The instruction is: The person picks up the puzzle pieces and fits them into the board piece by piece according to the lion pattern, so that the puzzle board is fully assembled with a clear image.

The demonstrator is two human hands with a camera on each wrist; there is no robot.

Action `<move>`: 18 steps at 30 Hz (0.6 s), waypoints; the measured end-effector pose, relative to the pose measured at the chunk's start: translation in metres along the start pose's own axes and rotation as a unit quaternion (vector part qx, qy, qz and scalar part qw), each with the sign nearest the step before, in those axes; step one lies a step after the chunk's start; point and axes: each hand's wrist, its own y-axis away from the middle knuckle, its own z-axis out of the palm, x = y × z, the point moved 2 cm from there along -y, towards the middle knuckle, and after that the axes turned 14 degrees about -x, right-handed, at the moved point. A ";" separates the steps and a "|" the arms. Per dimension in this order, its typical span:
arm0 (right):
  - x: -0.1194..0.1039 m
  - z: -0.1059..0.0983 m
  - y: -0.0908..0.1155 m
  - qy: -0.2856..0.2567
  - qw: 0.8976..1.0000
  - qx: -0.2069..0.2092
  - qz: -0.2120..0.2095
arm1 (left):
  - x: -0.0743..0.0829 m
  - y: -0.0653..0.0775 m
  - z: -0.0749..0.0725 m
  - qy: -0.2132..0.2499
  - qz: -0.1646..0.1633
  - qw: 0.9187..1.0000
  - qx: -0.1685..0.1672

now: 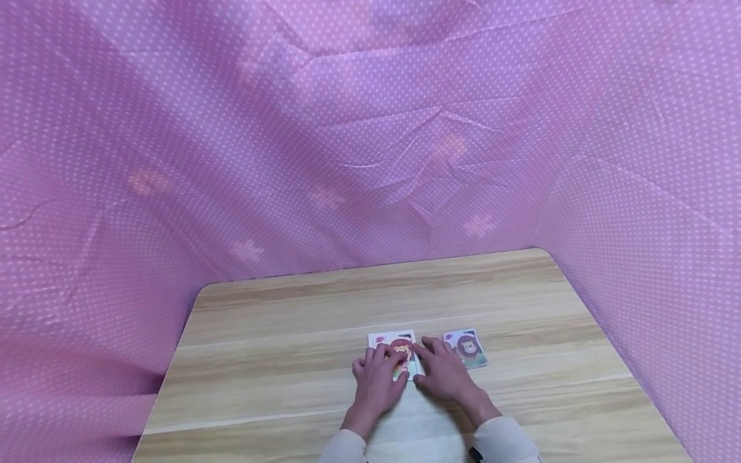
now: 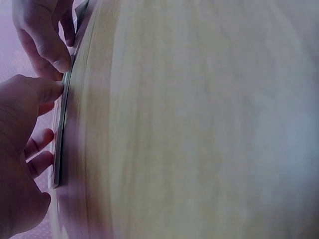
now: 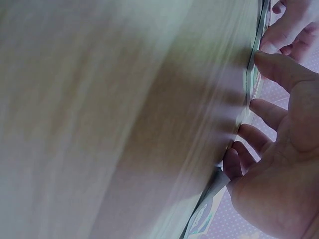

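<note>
A flat, white-bordered picture board (image 1: 379,338) lies on the table, printed with a yellow animal face in a red-brown ring. My left hand (image 1: 377,381) rests on it, fingers spread over the picture and thumb near its lower edge. Along the board's right side, my right hand (image 1: 446,376) touches the edge with thumb and fingertips. The left wrist view shows the board (image 2: 61,132) edge-on, thin, with both hands' fingers on it. Part of the picture is hidden under the left fingers. Just right of the right hand lies a smaller picture card (image 1: 467,348) with a lion.
The light wood-grain table (image 1: 260,360) has rounded far corners. Pink dotted cloth (image 1: 370,161) hangs behind it and along both sides. In the right wrist view, the lion card (image 3: 204,216) lies close to the right hand's little finger.
</note>
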 end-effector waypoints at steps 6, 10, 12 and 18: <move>0.001 0.001 -0.001 0.001 1.000 -0.005 -0.001 | 0.001 0.000 0.002 -0.011 -0.002 1.000 0.002; 0.004 0.001 -0.001 0.005 1.000 -0.008 0.002 | 0.003 0.002 0.004 -0.006 -0.007 1.000 0.002; 0.004 0.001 0.000 0.001 1.000 -0.006 0.003 | 0.003 0.005 0.005 0.007 -0.004 1.000 0.004; 0.007 -0.001 0.003 -0.013 1.000 -0.007 0.010 | -0.006 0.018 -0.001 0.070 0.004 0.997 0.017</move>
